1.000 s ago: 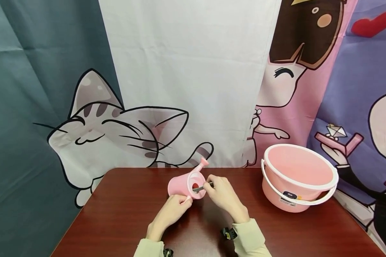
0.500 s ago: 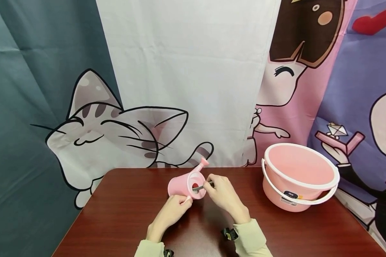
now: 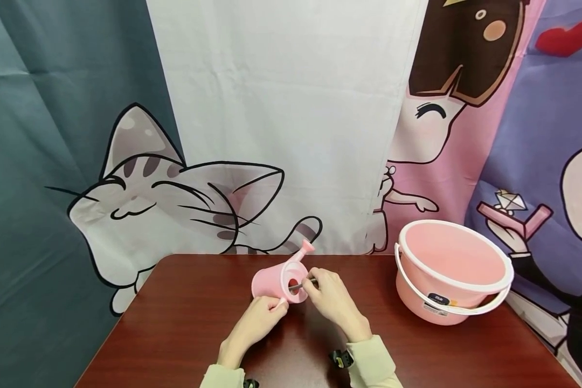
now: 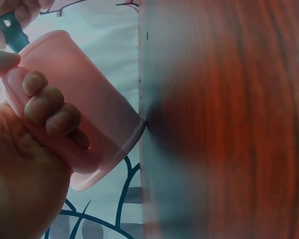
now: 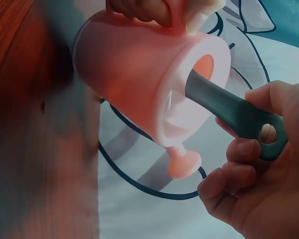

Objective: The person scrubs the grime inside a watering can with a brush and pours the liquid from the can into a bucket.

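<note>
A small pink watering can (image 3: 267, 283) is tipped on its side over the table, its open top facing right and its spout (image 3: 300, 251) pointing up. My left hand (image 3: 264, 313) grips its handle, with the fingers curled through the loop in the left wrist view. Between thumb and fingers, my right hand (image 3: 333, 299) holds a tool by its dark green flat handle (image 5: 229, 107), which has a hole near the end. The tool reaches into the can's mouth; its far end is hidden inside. The can's base edge (image 4: 142, 124) is right at the tabletop.
A larger pink bucket (image 3: 417, 302) with a white rim and white carrying handle stands to the right on the brown table (image 3: 194, 328). A printed cloth (image 3: 291, 108) hangs behind the table's back edge.
The tool has gone deeper into the can; its pale end, visible before, is now hidden. My right hand has shifted slightly left and down. The left hand keeps its grip.
</note>
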Motion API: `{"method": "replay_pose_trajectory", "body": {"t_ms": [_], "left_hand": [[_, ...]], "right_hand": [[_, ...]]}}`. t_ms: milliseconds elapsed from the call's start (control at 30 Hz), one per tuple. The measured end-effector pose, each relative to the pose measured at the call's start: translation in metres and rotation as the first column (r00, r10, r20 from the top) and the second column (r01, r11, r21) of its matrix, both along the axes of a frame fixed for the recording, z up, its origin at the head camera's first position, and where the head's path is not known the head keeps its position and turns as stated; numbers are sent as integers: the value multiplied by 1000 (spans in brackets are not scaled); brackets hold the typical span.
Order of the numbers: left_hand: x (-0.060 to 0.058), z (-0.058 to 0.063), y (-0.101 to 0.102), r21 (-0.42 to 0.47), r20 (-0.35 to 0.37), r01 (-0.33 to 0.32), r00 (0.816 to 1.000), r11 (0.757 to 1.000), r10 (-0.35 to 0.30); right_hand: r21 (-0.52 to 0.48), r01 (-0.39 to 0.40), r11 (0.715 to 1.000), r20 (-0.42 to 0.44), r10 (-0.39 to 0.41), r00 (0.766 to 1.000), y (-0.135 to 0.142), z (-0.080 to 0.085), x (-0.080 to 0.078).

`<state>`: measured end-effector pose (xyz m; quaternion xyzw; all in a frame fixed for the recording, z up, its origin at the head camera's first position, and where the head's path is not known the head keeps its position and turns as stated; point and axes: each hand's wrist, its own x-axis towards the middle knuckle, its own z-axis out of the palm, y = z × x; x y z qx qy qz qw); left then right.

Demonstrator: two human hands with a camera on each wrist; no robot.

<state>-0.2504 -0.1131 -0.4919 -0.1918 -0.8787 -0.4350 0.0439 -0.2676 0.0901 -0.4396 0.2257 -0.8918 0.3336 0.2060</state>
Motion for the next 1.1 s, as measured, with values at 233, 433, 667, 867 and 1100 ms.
{"method": "replay_pose_trajectory", "body": {"t_ms": [233, 433, 667, 867, 1100], "left_hand": [[2, 0, 2, 12, 7, 13, 1000, 1000, -13], [1, 0, 3, 3, 10, 7, 1000, 1000, -7], [1, 0, 3, -7, 6, -2, 1000, 1000, 2], [1, 1, 3, -12, -7, -6, 1000, 1000, 6], [2, 1, 1, -7, -2, -14, 1000, 1000, 14]], "right_hand": [[15, 1, 1000, -7, -1, 1000, -1, -5, 1], [37, -8, 999, -16, 9, 1000, -3, -7, 1], [58, -48, 997, 27, 47, 999, -9, -9, 1], [32, -34, 999, 37, 32, 999, -8, -6, 5], [45, -21, 999, 27, 19, 999, -5, 3, 8]]}}
